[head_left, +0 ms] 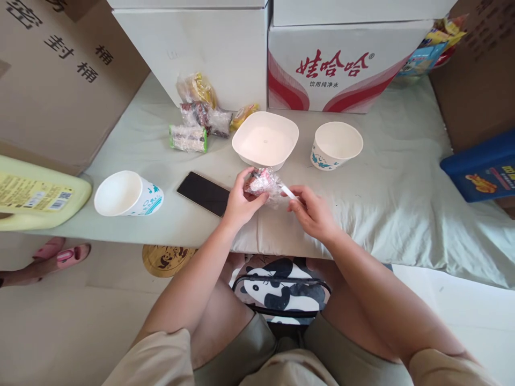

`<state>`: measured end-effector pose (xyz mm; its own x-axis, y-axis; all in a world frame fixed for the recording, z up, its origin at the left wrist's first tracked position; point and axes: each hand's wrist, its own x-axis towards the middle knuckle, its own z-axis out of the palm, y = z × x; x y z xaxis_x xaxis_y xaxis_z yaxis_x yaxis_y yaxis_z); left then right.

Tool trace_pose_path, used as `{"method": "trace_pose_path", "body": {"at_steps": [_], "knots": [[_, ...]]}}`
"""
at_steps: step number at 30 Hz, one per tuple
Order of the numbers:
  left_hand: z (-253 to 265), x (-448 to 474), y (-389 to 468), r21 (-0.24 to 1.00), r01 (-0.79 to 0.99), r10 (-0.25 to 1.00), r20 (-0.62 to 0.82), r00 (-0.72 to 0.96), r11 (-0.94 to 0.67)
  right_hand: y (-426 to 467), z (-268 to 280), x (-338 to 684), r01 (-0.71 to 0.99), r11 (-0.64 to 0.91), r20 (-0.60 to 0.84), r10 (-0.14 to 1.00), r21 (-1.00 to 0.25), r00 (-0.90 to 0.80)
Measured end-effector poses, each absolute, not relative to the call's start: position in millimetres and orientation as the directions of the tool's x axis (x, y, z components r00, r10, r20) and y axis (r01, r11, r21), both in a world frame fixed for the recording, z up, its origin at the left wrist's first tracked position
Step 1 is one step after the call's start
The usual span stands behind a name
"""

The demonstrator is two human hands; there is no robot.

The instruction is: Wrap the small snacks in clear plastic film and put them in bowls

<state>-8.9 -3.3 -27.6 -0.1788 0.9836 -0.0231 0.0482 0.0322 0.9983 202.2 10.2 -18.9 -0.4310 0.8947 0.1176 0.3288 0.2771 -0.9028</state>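
Left hand (243,202): grip closed round a clear-wrapped packet (260,181), crinkled glossy film, pink, white and dark contents showing through. Right hand (313,213): grip pinched on a slim, flat white stick (289,193), smooth; its far end runs up to the film, and whether it goes under cannot be told. Packet sits just above the surface's near half, overlapping the near rim of the bowl in view.

Surface (386,214) covered in pale green cloth, rumpled at right. Dark, flat phone (204,193) just left of the left hand, one corner hidden behind it. Behind the phone, a loose cluster of wrapped snacks (197,115), shiny and creased; one green-ended bar nearest. White cartons (193,48) close off the back, the right one red-lettered with red curves. Brown cardboard at both sides. Yellow-green jug (44,193) at left edge, blue container (478,166) at right. A person's foot in a pink sandal (74,256) on the floor, left.

Containers: rounded-square white bowl (265,140), plain inner floor visible; right paper cup (336,146) and left paper cup (129,194), both round-mouthed, blue-printed, pale inside.
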Motion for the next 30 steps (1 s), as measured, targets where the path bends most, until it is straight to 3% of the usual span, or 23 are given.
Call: {"method": "trace_pose_path", "body": {"at_steps": [5,9,14,17,19,25,30], "knots": [[-29.8,-6.7,-5.0,0.978,0.206,0.994,-0.014,-0.109,0.036,9.2,-18.6,196.9,0.430,0.448,0.264,0.867,-0.784,-0.423],[-31.8,-8.0,-5.4,0.968,0.252,0.996,0.019,-0.082,0.003,12.0,-21.7,196.3,0.458,0.498,0.255,0.831,-0.736,-0.495],[-39.4,-24.9,4.7,0.993,0.041,0.961,0.118,-0.251,-0.112,19.2,-26.4,209.9,0.632,0.461,0.185,0.872,-0.623,-0.454],[-40.2,-33.1,6.9,0.986,-0.119,0.945,0.078,-0.318,-0.121,25.8,-26.5,223.3,0.741,0.402,0.163,0.912,-0.538,-0.376],[-38.7,-31.1,3.5,0.988,-0.124,0.958,0.049,-0.284,-0.087,30.3,-25.5,231.8,0.786,0.362,0.171,0.932,-0.501,-0.320],[-34.2,-3.3,-11.8,0.992,0.112,0.998,0.062,0.020,-0.064,39.8,-25.4,247.2,0.896,0.225,0.156,0.972,-0.383,-0.177],[-33.0,2.7,-13.3,0.931,0.336,0.990,0.133,0.048,-0.141,39.4,-30.5,249.7,0.919,0.227,0.217,0.963,-0.321,-0.162]]}}
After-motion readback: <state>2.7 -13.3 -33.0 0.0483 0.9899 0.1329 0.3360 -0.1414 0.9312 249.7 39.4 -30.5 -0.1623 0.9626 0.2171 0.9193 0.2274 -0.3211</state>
